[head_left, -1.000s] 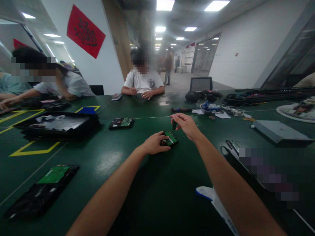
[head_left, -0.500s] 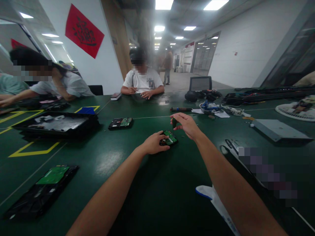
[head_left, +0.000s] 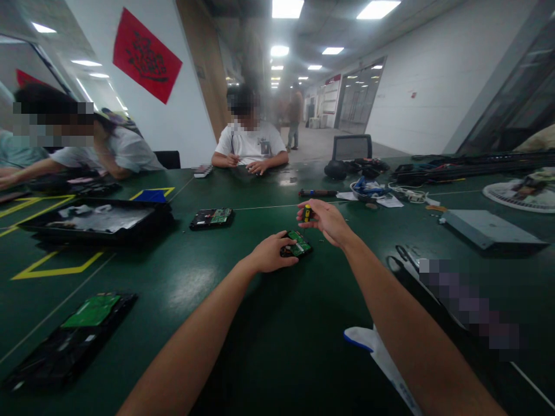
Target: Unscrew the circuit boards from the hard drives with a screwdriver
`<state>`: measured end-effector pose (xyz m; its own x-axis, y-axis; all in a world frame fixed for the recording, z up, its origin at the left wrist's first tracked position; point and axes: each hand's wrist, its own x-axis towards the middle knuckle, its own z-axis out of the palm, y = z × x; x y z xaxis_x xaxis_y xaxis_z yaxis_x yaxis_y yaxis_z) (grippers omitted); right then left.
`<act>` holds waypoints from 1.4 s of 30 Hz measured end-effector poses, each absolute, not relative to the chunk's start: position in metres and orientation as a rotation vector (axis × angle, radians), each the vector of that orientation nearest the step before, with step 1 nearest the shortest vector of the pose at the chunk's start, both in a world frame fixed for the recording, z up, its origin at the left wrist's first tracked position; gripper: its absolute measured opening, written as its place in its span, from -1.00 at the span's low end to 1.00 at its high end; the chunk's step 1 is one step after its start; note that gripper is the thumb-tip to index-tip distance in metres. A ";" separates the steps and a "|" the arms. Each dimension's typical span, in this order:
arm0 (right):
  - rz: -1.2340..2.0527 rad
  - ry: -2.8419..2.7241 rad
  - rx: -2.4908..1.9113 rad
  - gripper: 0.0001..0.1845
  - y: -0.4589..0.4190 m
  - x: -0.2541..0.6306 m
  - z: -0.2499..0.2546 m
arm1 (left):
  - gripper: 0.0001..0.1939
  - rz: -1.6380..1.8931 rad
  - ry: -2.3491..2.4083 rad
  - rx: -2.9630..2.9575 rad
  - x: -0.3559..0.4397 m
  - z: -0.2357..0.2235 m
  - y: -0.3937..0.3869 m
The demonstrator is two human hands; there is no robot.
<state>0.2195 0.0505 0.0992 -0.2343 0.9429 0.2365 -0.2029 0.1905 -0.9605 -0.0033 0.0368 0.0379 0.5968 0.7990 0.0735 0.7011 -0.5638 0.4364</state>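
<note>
My left hand [head_left: 273, 254] is closed around the left side of a small hard drive [head_left: 300, 245] that lies on the green table with its circuit board up. In my right hand [head_left: 325, 219] is a short screwdriver [head_left: 307, 214] with a yellow and black handle, gripped between thumb and fingers just above the drive. The screwdriver's tip is too small to make out. A few tiny screws [head_left: 321, 240] lie on the table to the right of the drive.
Another hard drive [head_left: 211, 218] lies further left, and a larger black unit with a green board [head_left: 91, 312] is near left. A black tray [head_left: 108, 231] stands behind it. To the right are a grey metal box [head_left: 492, 230] and a white glove [head_left: 359, 338]. Co-workers sit across and left.
The screwdriver handle has turned in my right hand's fingers, and its yellow parts now show. My left hand stays on the hard drive. The view shifts slightly.
</note>
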 end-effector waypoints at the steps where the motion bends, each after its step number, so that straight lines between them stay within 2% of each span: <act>1: 1.308 -1.368 -0.782 -0.64 0.051 0.221 0.099 | -0.27 0.376 1.208 2.466 -0.003 0.038 0.037; 9: 1.128 -1.426 -0.861 -0.64 0.052 0.218 0.096 | -0.27 0.381 1.221 2.458 -0.003 0.039 0.036; 20: 1.262 -1.351 -0.800 -0.64 0.050 0.219 0.100 | -0.26 0.371 1.221 2.454 -0.003 0.039 0.035; 27: 1.112 -1.418 -0.898 -0.69 0.051 0.217 0.097 | -0.27 0.390 1.242 2.438 -0.002 0.036 0.037; 36: 1.274 -1.402 -0.828 -0.63 0.048 0.219 0.102 | -0.28 0.380 1.203 2.469 -0.002 0.039 0.036; 42: 1.054 -1.474 -0.961 -0.74 0.051 0.220 0.103 | -0.27 0.375 1.223 2.466 -0.002 0.038 0.037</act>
<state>0.2199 0.0507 0.1028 -0.1413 0.9479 0.2855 0.0365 0.2932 -0.9554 -0.0020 0.0371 0.0376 0.5900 0.8039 0.0751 0.7081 -0.5598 0.4303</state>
